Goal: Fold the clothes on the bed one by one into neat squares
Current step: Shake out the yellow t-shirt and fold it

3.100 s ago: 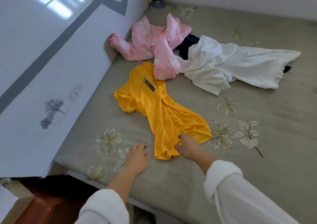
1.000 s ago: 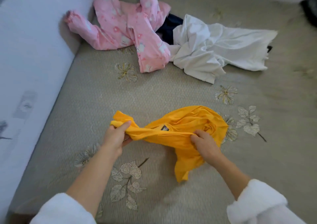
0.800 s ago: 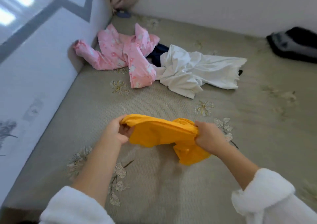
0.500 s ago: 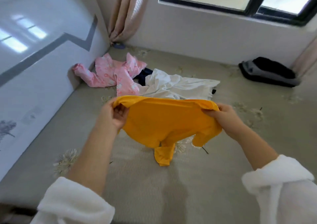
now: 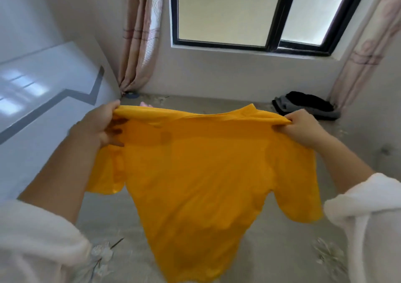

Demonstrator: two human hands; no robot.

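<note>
A yellow t-shirt (image 5: 195,174) hangs spread out in the air in front of me, above the grey-green bed (image 5: 282,250). My left hand (image 5: 102,126) grips its left shoulder, fingers curled into the fabric. My right hand (image 5: 301,126) pinches its right shoulder. Both short sleeves hang down at the sides and the hem drops toward the mattress. The shirt hides most of the other clothes; only a small pink tip (image 5: 145,104) of one garment shows over its top edge.
A white glossy headboard (image 5: 43,100) with a grey stripe runs along the left. A dark folded pile (image 5: 308,105) lies at the far right of the bed below the window (image 5: 249,13). Curtains (image 5: 138,35) hang in both corners.
Both hands have lifted the yellow t-shirt higher and pulled it wide, so it now hangs fully spread. My view has tilted up toward the window.
</note>
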